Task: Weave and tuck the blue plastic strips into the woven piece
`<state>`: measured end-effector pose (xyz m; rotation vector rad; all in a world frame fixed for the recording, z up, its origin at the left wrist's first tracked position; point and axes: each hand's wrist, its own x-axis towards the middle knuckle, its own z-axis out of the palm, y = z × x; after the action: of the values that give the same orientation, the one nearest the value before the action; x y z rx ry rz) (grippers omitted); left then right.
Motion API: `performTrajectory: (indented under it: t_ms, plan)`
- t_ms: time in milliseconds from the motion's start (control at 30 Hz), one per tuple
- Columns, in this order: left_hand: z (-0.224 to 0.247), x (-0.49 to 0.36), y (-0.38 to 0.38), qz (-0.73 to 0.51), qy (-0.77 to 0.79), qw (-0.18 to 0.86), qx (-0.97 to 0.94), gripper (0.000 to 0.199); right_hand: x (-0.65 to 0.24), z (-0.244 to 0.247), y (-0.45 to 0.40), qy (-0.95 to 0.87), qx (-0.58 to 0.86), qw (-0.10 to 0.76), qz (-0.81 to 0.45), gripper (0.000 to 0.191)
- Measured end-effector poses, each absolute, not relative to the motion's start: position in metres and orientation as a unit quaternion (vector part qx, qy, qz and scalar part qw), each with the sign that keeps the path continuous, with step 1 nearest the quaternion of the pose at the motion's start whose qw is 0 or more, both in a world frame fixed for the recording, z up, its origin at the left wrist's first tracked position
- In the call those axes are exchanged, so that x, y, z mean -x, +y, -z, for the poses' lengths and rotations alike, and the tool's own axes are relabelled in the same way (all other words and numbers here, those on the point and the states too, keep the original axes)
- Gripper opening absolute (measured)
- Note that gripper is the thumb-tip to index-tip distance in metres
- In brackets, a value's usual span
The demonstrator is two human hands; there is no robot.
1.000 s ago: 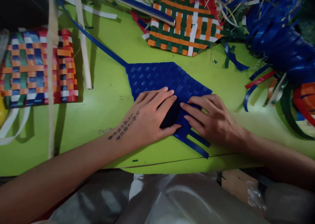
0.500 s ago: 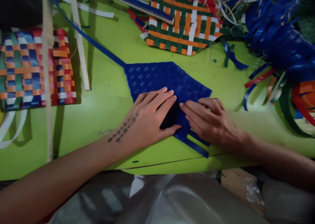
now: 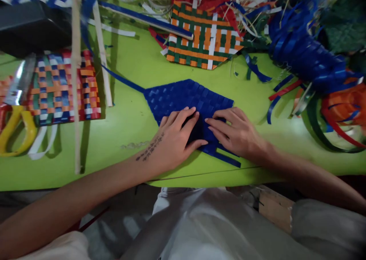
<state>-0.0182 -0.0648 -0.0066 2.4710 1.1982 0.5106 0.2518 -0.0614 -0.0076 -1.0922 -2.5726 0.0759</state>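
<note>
A dark blue mat [image 3: 174, 98] woven from flat plastic strips lies on the green table in front of me. From its left corner a long blue strip [image 3: 122, 79] runs up to the left, and loose strip ends [image 3: 228, 160] stick out at the lower right. My left hand [image 3: 178, 132] rests on the mat's lower part, fingers stretched and thumb apart, pressing it down. To its right, my right hand [image 3: 236, 132] has bent fingers closed at the mat's edge, its fingertips on the blue weave. Exactly which strip they pinch is partly hidden.
Yellow-handled scissors [image 3: 18, 126] lie at the left beside a multicoloured woven piece [image 3: 61, 88] and wooden sticks [image 3: 76, 138]. An orange, green and white woven piece [image 3: 200, 35] lies behind. Blue strips [image 3: 303, 50] are heaped at the right, with scraps nearby.
The view has shifted, bringing the scissors into sight at the left. The blue mat appears slightly turned; both hands stay on it in nearly the same places.
</note>
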Motion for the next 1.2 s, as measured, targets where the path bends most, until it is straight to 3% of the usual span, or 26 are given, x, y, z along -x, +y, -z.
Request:
performTrajectory:
  t_ms: [100, 233, 267, 367, 467, 500, 567, 633, 700, 800, 1200]
  plan:
    - [-0.008, 0.019, -0.04, -0.157, 0.433, 0.21, -0.863, 0.045, -0.263, 0.007, -0.059, -0.872, 0.441, 0.203, -0.067, 0.031]
    - [-0.011, 0.023, 0.027, -0.128, 0.543, 0.164, -0.814, 0.104, -0.275, 0.015, -0.049, -0.806, 0.541, 0.227, -0.081, 0.062]
    - [-0.01, 0.023, 0.042, -0.113, 0.553, 0.189, -0.804, 0.106, -0.278, 0.018, -0.044, -0.791, 0.562, 0.226, -0.092, 0.072]
    - [-0.013, 0.023, 0.067, -0.066, 0.537, 0.317, -0.779, 0.064, -0.284, 0.025, -0.026, -0.749, 0.596, 0.242, -0.158, 0.099]
    - [-0.027, 0.027, 0.063, -0.113, 0.491, 0.405, -0.763, 0.048, -0.291, 0.019, -0.005, -0.66, 0.601, 0.296, -0.339, 0.117]
    - [-0.033, 0.029, 0.058, -0.132, 0.477, 0.418, -0.762, 0.048, -0.294, 0.013, 0.002, -0.619, 0.586, 0.299, -0.429, 0.115]
    - [-0.044, 0.034, 0.048, -0.154, 0.461, 0.426, -0.763, 0.051, -0.299, -0.001, 0.011, -0.535, 0.541, 0.319, -0.565, 0.094]
    - [-0.053, 0.038, 0.041, -0.185, 0.468, 0.415, -0.758, 0.052, -0.301, -0.016, 0.014, -0.501, 0.497, 0.32, -0.633, 0.068]
    - [-0.06, 0.038, 0.037, -0.228, 0.484, 0.39, -0.749, 0.053, -0.3, -0.028, 0.013, -0.517, 0.464, 0.295, -0.656, 0.054]
    - [-0.067, 0.03, 0.034, -0.251, 0.487, 0.361, -0.755, 0.056, -0.293, -0.034, 0.006, -0.545, 0.431, 0.263, -0.67, 0.05]
    - [-0.045, 0.012, 0.027, -0.298, 0.473, 0.351, -0.751, 0.061, -0.279, -0.008, -0.011, -0.486, 0.475, 0.345, -0.647, 0.054]
